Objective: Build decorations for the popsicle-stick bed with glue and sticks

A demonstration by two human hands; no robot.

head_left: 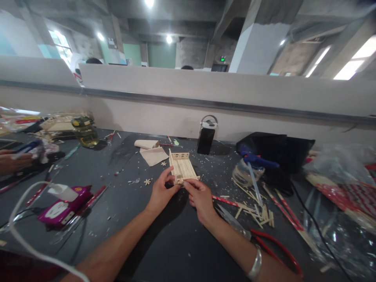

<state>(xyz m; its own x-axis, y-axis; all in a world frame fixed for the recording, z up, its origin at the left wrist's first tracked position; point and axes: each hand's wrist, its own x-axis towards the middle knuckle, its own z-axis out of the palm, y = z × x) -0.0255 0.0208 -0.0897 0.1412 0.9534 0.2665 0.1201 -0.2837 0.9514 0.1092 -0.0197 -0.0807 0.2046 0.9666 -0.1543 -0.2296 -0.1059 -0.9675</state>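
A small model of pale wooden sticks (185, 167), with a slatted floor and low railings at its left and far edges, sits in front of me. My left hand (163, 188) grips its near left corner, thumb and fingers closed on it. At the near edge, my right hand (201, 196) pinches the frame between thumb and fingers; any small piece in this pinch is too small to make out. Scissors with red handles (276, 250) lie beside my right forearm, partly hidden by it. Left of the model are small star-shaped stick pieces (147, 181).
A blue glue gun (258, 159) rests on a glass jar (246, 174), near scattered stick offcuts (266, 215). A black lamp-like box (206, 139) stands behind. At left are a purple power strip (64, 207), a bottle (86, 133) and another person's hand (14, 162).
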